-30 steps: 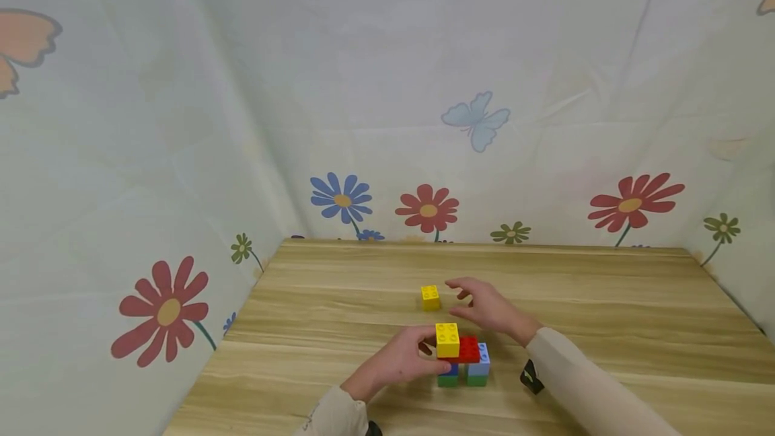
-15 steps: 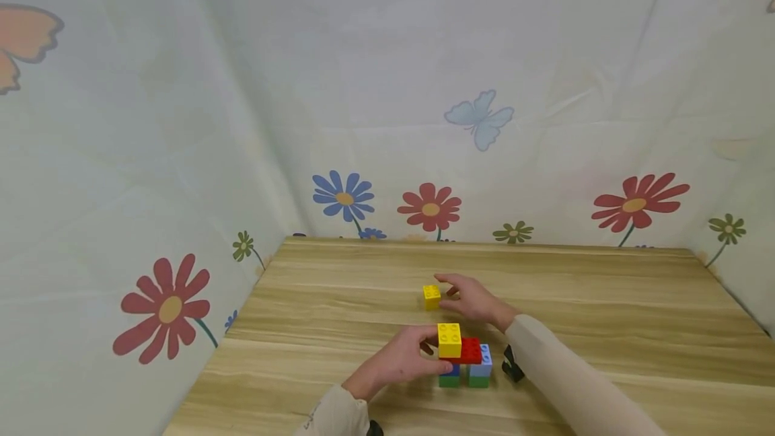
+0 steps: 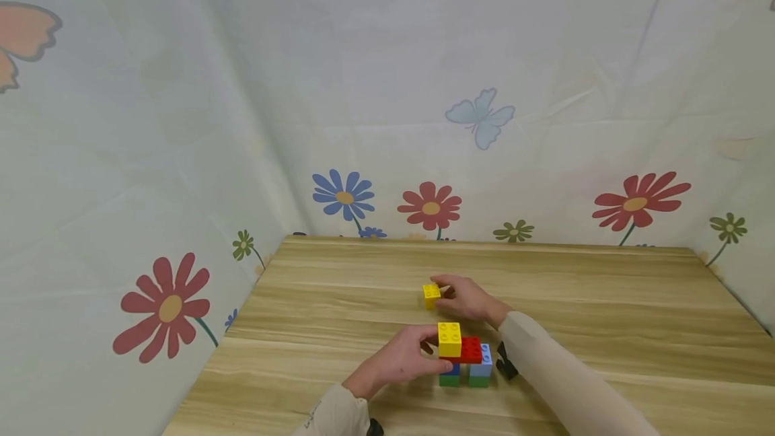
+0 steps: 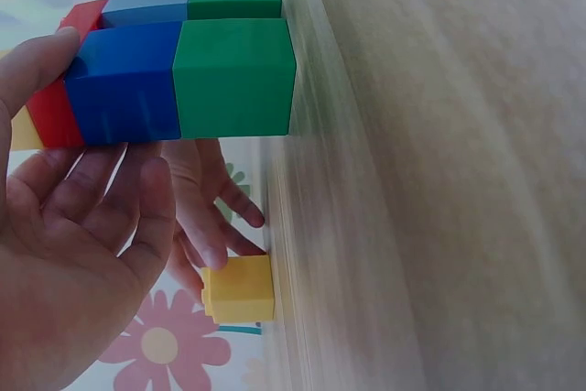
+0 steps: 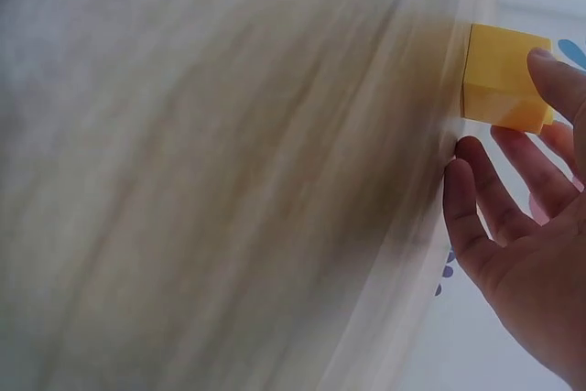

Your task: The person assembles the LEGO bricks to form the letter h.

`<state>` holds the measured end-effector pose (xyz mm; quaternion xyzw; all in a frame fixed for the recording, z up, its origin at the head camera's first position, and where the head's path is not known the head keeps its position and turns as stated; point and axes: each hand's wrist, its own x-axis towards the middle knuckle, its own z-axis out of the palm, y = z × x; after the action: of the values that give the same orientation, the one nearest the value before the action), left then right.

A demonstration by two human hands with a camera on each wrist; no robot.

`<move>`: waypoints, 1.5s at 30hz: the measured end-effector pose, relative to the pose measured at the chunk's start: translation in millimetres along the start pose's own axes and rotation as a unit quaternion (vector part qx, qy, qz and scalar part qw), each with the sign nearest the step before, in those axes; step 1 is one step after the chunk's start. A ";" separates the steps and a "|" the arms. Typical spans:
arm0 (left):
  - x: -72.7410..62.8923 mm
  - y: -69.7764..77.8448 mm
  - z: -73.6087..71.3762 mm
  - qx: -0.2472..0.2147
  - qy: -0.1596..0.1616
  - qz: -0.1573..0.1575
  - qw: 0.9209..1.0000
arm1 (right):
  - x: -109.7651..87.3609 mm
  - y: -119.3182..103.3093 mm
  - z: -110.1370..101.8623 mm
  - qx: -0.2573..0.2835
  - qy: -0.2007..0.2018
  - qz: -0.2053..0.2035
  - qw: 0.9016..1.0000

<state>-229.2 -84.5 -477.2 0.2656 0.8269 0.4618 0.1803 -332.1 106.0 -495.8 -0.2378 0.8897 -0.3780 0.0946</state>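
My left hand (image 3: 402, 357) grips the left side of a small brick structure, its thumb on the front and its fingers behind. That structure has two legs of green brick (image 4: 234, 78) at the bottom, with a dark blue brick (image 4: 124, 84) on one and a light blue brick (image 3: 480, 360) on the other. A red brick (image 3: 471, 350) bridges them, and a yellow brick (image 3: 449, 340) tops its left end. Farther back, my right hand (image 3: 469, 297) pinches a loose yellow brick (image 5: 505, 80) between thumb and fingers; the brick stands on the table.
Wood-grain table (image 3: 339, 268) lies under everything. A pale cloth backdrop (image 3: 387, 86) with printed flowers and butterflies rises behind and beside it. Dark wrist-worn devices show at both cuffs.
My right hand has moved left to the loose yellow brick, and its thumb and fingers have closed on it. The left hand stays on the structure.
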 end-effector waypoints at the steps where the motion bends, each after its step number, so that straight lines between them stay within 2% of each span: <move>1: -0.3 0.2 0.0 -0.001 0.000 0.000 1.000 | 0.5 0.0 0.5 -0.002 0.000 0.001 1.000; 6: -1.1 1.4 0.3 -0.002 0.000 0.002 1.000 | 1.3 -0.4 2.7 -0.020 0.005 -0.005 1.000; 10: -1.2 2.0 0.6 -0.001 0.000 0.004 1.000 | -1.0 -1.0 2.7 -0.030 0.010 -0.026 0.999; 13: -1.3 2.0 0.3 -0.002 0.000 0.005 1.000 | -5.9 -2.7 0.4 -0.025 0.013 -0.026 0.999; 17: -1.2 1.6 -0.3 -0.003 0.000 0.003 1.000 | -15.9 -5.9 -6.3 -0.026 0.018 -0.014 0.999; 26: -1.0 2.2 1.3 -0.009 0.009 0.000 1.000 | -40.8 -14.5 -24.2 -0.029 0.035 -0.016 0.999; 31: -0.5 3.5 2.2 -0.017 0.012 -0.003 1.000 | -55.9 -19.9 -32.5 -0.028 0.038 -0.036 0.998; 36: 1.0 4.4 3.3 -0.034 0.010 0.010 0.999 | -71.1 -26.4 -41.2 -0.040 0.044 -0.061 0.996; 42: 1.2 4.5 4.1 -0.048 0.007 0.020 0.999 | -84.6 -32.8 -47.5 -0.051 0.049 -0.054 0.996; 45: 1.8 4.8 4.5 -0.049 0.006 0.023 0.999 | -91.0 -36.0 -51.0 -0.052 0.050 -0.065 0.995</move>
<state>-226.9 -78.3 -475.4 0.2724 0.7983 0.5071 0.1770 -258.1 161.4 -435.5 -0.2805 0.8944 -0.3482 0.0123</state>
